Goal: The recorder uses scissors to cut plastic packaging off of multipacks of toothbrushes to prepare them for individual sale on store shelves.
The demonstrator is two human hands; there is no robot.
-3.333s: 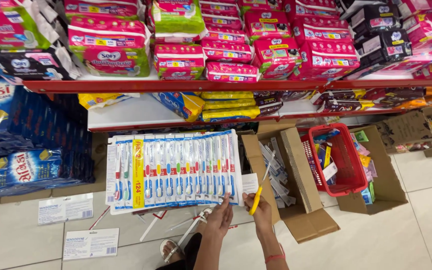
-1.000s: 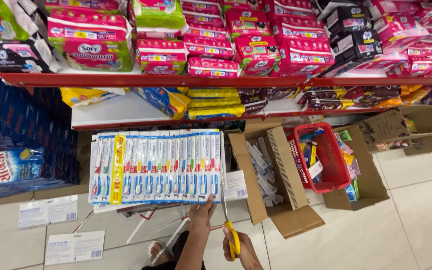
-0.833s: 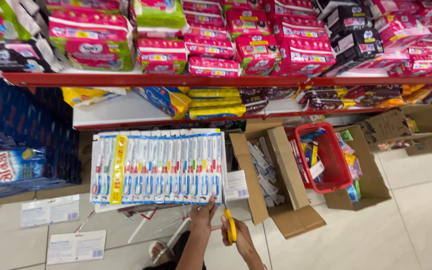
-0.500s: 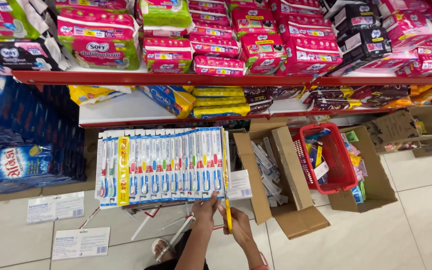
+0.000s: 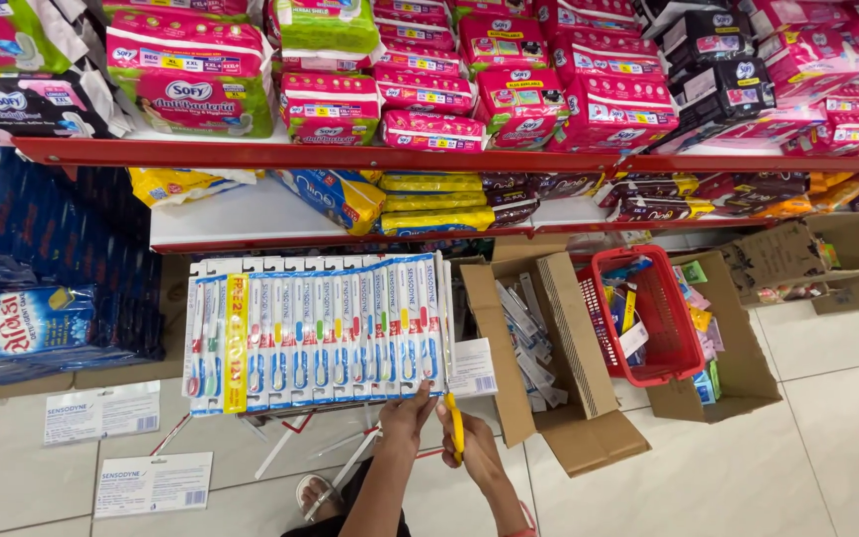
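— Noticed any change with the yellow cutter (image 5: pixel 456 430)?
— Swung inward. Had pointed up and away, off to the right of the pack, a few seconds earlier. Stood upright at this moment, tip just beside the lower right corner of the toothbrush multipack (image 5: pixel 320 333).
— And the grip?
— Closed round the cutter's handle with the right hand (image 5: pixel 477 455). Pinched the pack's near edge with the left hand (image 5: pixel 410 413), thumb and fingers shut on the card.
— Located where, that pack?
— Held up flat, face toward the camera, in front of the lower shelf (image 5: pixel 251 214). Sat left of the open cardboard box (image 5: pixel 569 348) and well left of the red basket (image 5: pixel 663 318). Barely shifted from before.
— Touching, blade and card?
— Couldn't tell; too small. Meant tool and pack brought close, with both hands occupied.
— Anything else?
— Spotted loose white cards (image 5: pixel 101 413) on the floor, near left.
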